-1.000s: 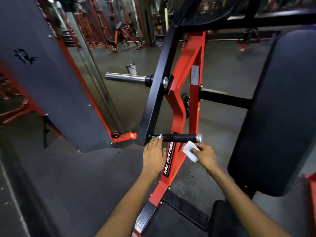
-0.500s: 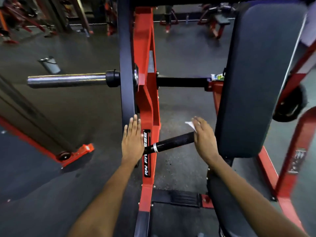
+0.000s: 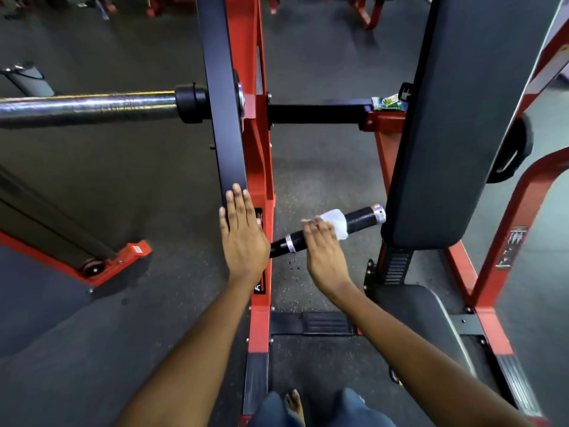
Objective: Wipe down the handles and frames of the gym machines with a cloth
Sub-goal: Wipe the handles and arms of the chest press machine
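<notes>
Cloth (image 3: 334, 222) now wrapped mid-handle (image 3: 360, 220), moved inboard from its tip, right hand (image 3: 323, 251) fingers curled holding it; left hand (image 3: 243, 232) flat, fingers straight, bracing frame (image 3: 224, 118); handle wipe underway.

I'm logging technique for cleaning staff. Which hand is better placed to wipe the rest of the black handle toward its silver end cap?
The right hand: it already presses the white cloth on the black handle. The left hand rests flat on the black frame bar, without a cloth.

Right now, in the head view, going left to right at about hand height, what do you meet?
Red foot of the neighbouring machine → left hand flat on the black upright → right hand → white cloth on the black handle → black back pad.
</notes>
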### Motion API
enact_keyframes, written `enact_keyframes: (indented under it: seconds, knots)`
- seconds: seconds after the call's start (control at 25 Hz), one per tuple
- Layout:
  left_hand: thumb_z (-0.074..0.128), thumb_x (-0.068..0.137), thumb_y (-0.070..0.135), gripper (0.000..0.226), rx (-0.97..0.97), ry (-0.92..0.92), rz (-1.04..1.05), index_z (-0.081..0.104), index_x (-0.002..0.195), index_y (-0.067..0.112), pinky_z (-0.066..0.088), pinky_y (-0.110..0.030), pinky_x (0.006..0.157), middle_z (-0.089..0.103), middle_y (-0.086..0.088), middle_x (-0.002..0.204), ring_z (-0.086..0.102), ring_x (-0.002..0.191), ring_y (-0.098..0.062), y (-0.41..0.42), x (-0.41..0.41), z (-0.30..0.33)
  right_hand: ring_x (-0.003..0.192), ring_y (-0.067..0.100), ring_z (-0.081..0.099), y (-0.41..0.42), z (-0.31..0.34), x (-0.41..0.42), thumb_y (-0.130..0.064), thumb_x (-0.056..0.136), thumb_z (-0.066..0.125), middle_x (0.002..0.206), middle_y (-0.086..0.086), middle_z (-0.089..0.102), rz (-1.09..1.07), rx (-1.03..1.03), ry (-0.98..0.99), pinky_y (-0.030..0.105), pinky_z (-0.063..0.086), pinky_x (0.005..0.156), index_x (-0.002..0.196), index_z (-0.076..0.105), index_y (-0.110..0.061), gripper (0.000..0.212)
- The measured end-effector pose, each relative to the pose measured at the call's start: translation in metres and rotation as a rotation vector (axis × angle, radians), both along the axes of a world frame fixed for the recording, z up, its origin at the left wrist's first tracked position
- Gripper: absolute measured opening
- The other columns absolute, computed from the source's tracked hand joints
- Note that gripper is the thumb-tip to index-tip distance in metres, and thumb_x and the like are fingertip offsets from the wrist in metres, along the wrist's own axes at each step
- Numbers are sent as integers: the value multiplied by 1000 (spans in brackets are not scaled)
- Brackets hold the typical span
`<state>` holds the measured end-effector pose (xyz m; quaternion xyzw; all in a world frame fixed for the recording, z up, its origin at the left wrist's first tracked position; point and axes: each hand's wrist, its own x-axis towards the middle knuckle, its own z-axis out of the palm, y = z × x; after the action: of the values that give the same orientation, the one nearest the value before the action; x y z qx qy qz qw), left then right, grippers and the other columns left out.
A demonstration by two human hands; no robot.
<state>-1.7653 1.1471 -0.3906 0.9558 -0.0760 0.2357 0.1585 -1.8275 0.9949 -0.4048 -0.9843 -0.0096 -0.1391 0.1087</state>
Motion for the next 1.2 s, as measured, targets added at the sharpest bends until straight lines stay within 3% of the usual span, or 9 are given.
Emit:
enact_keyframes:
  seconds: [0.28, 0.4, 0.56, 0.64, 0.76, 0.92, 1.0, 1.08, 1.2]
  knots:
    - [17, 97, 21, 59, 31, -6, -4, 1, 151, 3, 9, -44, 120, 3, -14, 160, 4, 148, -27, 2, -1, -2, 136, 31, 34, -72, 21, -5, -21, 83, 29, 142, 18, 42, -132, -18, -9, 47, 20, 116, 134, 45, 2, 59]
    - [19, 98, 20, 59, 50, -3, 8, 0, 151, 3, 9, -44, 120, 2, -13, 160, 4, 148, -27, 1, -1, -4, 137, 36, 32, -85, 17, -11, -14, 85, 25, 143, 22, 39, -125, -151, -49, 48, 15, 115, 134, 44, 4, 55]
    - [18, 97, 21, 59, 63, -20, 5, -1, 151, 4, 7, -44, 120, -3, -12, 160, 3, 148, -27, 1, 1, -4, 122, 40, 48, -51, 17, 1, 9, 86, 49, 128, 24, 53, -254, 56, -111, 50, 35, 108, 124, 53, 6, 38]
    - [18, 97, 21, 59, 62, -19, 9, 0, 151, 4, 6, -43, 120, -2, -12, 160, 2, 148, -26, 1, 1, -5, 112, 37, 57, -10, 6, 4, 16, 73, 63, 118, 22, 60, -127, 67, -72, 50, 43, 101, 116, 59, 4, 45]
    - [21, 98, 20, 59, 102, -31, 18, 2, 151, 3, 6, -43, 119, 4, -13, 160, 3, 148, -26, 0, 0, -4, 118, 34, 56, 11, -1, -4, 13, 67, 68, 120, 21, 61, 111, 4, -66, 46, 29, 108, 118, 59, 5, 52]
    - [35, 99, 20, 62, 117, 33, 38, 8, 151, 0, 6, -44, 120, 8, -16, 159, 7, 148, -29, 0, 0, 5, 112, 19, 54, -16, 48, -14, 0, 94, 44, 121, 12, 59, 24, 581, 67, 14, 28, 102, 118, 60, 3, 29]
    - [36, 99, 23, 59, 61, 38, -38, 16, 150, 1, 3, -44, 119, 12, -17, 159, 8, 148, -29, -10, -3, 15, 81, 12, 52, -28, 81, -12, -3, 93, 43, 90, 6, 58, -129, 883, 41, 21, 39, 77, 88, 65, -3, 22]
    - [35, 101, 28, 48, -156, 106, -313, 38, 144, 6, 15, -43, 119, 36, -14, 151, 29, 142, -29, -36, -6, 36, 62, 12, 42, -41, 110, -4, -9, 90, 47, 68, 2, 47, -248, 1056, 79, 28, 33, 60, 69, 52, -10, 22]
    - [44, 101, 33, 31, -729, 567, -548, 67, 93, 13, 44, -28, 79, 67, -2, 88, 61, 81, -12, -86, -12, 83, 71, 13, 50, -64, 144, 1, -24, 91, 51, 77, 0, 54, -390, 1310, 216, 27, 38, 65, 72, 57, -14, 22]
